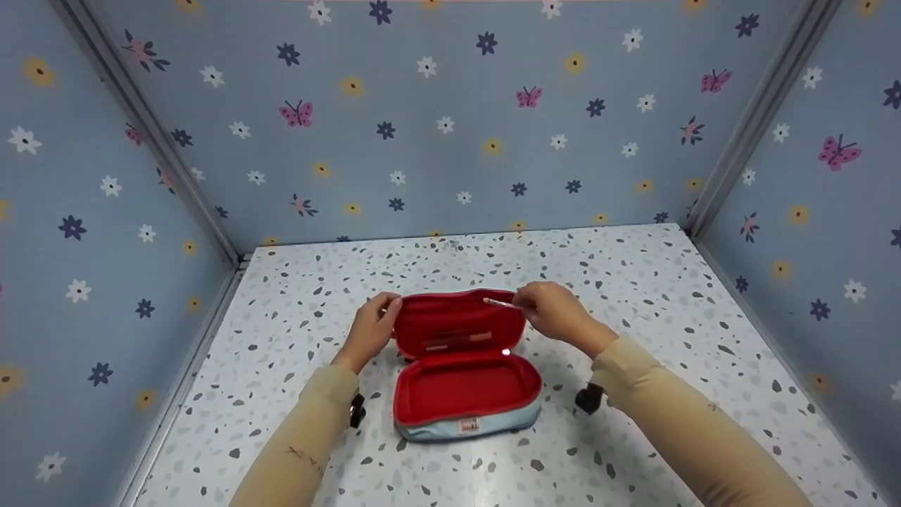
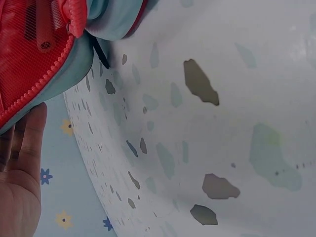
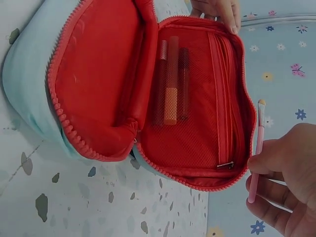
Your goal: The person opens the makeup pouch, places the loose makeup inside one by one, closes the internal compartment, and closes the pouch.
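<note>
A light blue pouch with a red lining (image 1: 464, 387) lies unzipped, its lid (image 1: 422, 313) raised toward the back. My left hand (image 1: 373, 324) holds the lid's left edge, the fingers behind it and the thumb at the rim. In my right hand (image 1: 556, 313), at the lid's right corner, thumb and fingers pinch a small makeup brush (image 3: 260, 133) with a pink handle and pale tip. Behind the lid's red mesh pocket (image 3: 197, 143) sit several slim tubes (image 3: 171, 98). The pouch's lower compartment shows bare red lining.
The pouch rests on a white speckled table (image 1: 281, 422). Blue flower-patterned panels (image 1: 436, 141) stand at the back and both sides, joined by metal corner posts (image 1: 760, 105). A zipper (image 3: 227, 165) runs along the mesh pocket.
</note>
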Demonstrator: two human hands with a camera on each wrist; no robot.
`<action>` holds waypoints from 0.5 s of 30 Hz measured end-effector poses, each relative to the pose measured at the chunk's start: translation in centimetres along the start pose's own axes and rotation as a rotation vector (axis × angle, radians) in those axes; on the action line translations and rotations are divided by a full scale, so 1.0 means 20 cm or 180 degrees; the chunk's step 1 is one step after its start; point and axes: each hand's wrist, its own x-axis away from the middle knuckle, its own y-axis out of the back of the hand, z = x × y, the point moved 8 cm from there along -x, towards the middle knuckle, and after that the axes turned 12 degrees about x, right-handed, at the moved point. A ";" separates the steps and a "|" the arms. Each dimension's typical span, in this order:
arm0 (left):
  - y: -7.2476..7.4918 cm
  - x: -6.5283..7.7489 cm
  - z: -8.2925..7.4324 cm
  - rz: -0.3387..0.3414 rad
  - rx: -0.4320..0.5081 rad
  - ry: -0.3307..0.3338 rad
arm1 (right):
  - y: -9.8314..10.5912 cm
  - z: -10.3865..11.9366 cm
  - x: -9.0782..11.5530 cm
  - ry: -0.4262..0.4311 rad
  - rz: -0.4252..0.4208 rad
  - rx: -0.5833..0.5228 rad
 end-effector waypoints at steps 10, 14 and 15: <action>0.00 0.00 0.00 -0.0027 0.0030 -0.0015 | -0.03 0.07 -0.06 0.0054 -0.0016 0.0191; 0.00 0.00 0.00 -0.0013 0.0041 0.0013 | -0.03 0.10 -0.08 0.0084 -0.0058 0.0323; 0.00 0.00 0.00 -0.0013 0.0036 0.0021 | -0.03 0.10 -0.09 0.0095 -0.0066 0.0344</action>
